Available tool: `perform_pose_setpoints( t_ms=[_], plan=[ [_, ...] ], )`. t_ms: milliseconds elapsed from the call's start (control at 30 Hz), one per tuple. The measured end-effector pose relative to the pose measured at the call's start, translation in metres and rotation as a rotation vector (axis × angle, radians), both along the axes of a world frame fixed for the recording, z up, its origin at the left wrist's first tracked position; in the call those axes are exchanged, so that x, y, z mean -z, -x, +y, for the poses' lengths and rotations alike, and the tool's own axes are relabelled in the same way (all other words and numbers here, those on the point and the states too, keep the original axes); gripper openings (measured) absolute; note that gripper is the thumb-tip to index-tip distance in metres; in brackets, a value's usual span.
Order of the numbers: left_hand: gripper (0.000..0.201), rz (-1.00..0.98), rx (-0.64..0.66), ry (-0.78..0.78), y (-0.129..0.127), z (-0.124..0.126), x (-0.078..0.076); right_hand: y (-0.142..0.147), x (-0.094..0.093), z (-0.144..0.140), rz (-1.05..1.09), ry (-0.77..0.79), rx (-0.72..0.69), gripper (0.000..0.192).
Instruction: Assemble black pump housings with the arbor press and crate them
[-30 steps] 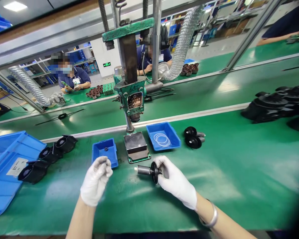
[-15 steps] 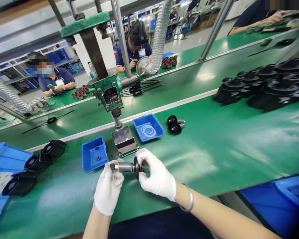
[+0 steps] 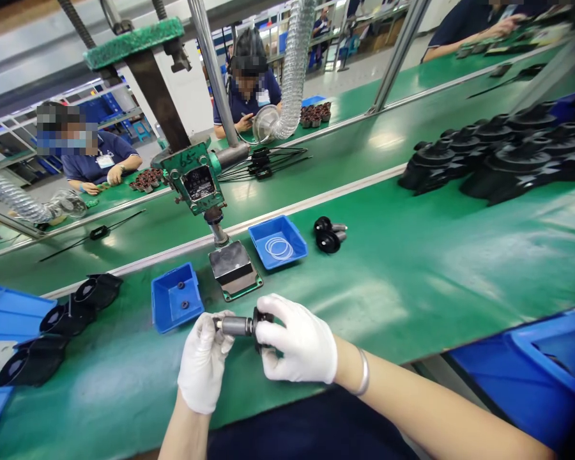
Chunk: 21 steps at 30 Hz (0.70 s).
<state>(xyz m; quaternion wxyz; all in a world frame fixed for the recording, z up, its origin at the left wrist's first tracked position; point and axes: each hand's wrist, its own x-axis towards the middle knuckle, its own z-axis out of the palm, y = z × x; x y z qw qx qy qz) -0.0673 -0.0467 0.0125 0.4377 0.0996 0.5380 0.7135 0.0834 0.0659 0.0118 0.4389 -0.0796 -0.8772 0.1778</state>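
Here right hand grips rotor at its black disc end, fingers closed around it. Left hand pinches the rotor's grey shaft tip, fingers closed. Rotor held level between both hands, above the surface. Blue tray just beyond left hand.

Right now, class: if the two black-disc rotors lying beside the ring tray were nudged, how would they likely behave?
The rotors look rigid, so probably no flexing. Lying on their sides with round discs and shafts, they would likely roll in a curve. The table looks smooth, so they might also slide.
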Motion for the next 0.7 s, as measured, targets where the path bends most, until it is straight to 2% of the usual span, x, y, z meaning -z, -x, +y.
perform_pose_setpoints(
  t_ms=[133,200,333,467,500,633,700],
  plan=[
    [0.034,0.103,0.063,0.011,0.005,0.0,0.002,-0.001,0.001,0.004,-0.023,-0.119,0.012,0.019],
    [0.034,0.131,0.097,0.024,0.008,0.0,0.003,0.0,0.005,0.004,-0.012,-0.071,-0.013,0.022],
    [0.034,0.172,0.111,0.038,0.011,0.0,0.004,0.001,0.015,0.001,0.057,0.188,-0.027,0.035],
    [0.029,0.225,0.072,0.056,0.003,0.0,0.002,0.002,0.02,-0.001,0.02,0.068,-0.021,0.032],
    [0.028,0.219,0.059,0.042,0.0,0.0,0.001,0.003,0.02,-0.001,0.026,0.081,-0.023,0.032],
    [0.049,0.14,0.05,-0.036,-0.01,0.0,-0.006,0.005,0.019,-0.001,0.117,0.361,-0.06,0.044],
    [0.055,0.144,0.043,-0.045,-0.012,0.0,-0.01,0.006,0.017,-0.001,0.13,0.424,-0.08,0.046]
  ],
)
